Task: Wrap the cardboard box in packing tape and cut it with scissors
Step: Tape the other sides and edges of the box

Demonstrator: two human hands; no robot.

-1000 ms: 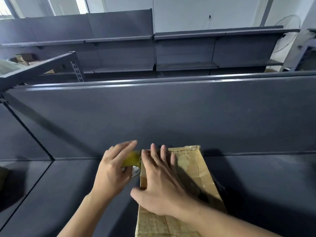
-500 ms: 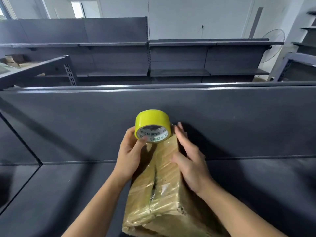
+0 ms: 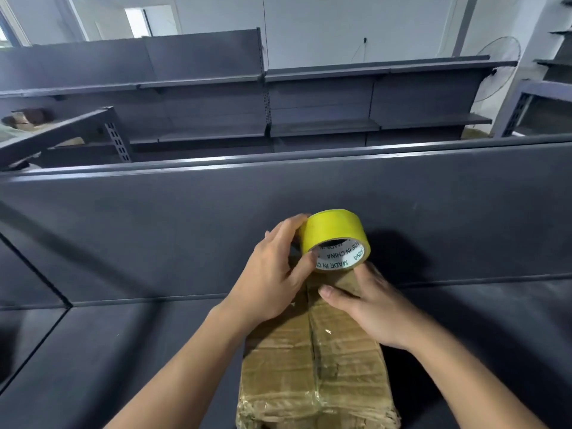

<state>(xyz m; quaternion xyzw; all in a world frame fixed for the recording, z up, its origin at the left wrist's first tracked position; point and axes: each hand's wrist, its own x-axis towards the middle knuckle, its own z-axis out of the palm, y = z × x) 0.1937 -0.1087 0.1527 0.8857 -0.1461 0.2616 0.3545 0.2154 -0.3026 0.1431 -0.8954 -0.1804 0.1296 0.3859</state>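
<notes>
Left hand has the yellow packing tape roll pinched, thumb on the white core rim and fingers round the back, right at the far end of the cardboard box. Right hand lies flat on the box top, fingers loose, thumb across the seam. The box, pretty crinkly with clear tape, lies lengthwise on a dark grey shelf, its far end near the upright back panel.

Left hand gripping a yellow tape roll at the far end of the cardboard box, right hand resting along the box's far right edge, thumb lying across its top, box lying on a dark grey shelf, back panel standing just behind the box
</notes>
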